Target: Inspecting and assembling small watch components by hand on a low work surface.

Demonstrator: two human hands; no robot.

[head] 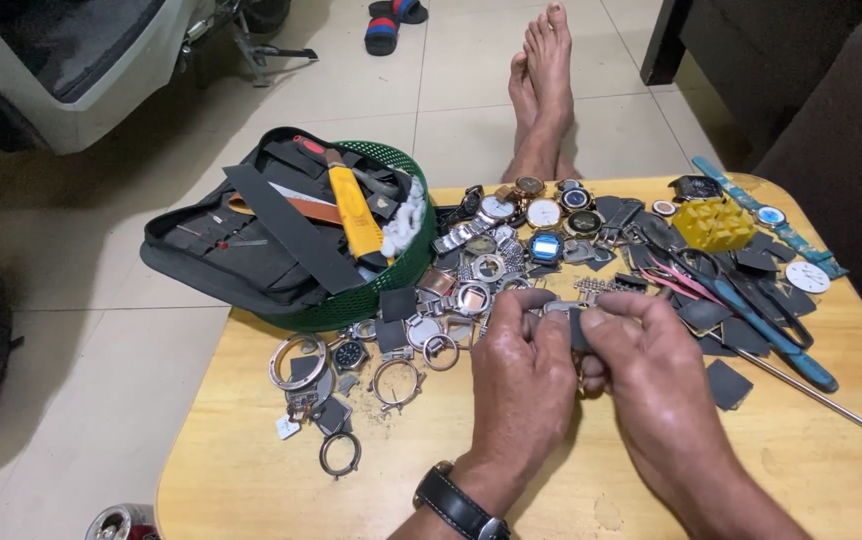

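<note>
1. Green basket [391,290] holding a black tool pouch [251,250] sits left of the hands, on the wooden table [801,450].
2. Left hand [521,385], fingers curled shut, pinches a small grey watch part [563,312].
3. Right hand [641,385] grips the same part, just right of the basket.
4. Yellow block [714,223] lies far right of the basket.

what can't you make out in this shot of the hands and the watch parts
Head view only:
- Small grey part between left hand and right hand: fingers cover most of it.
- Can: cut off by bottom edge.
- Watch dials: too small to read.
- Green basket: contents overlap.
</note>
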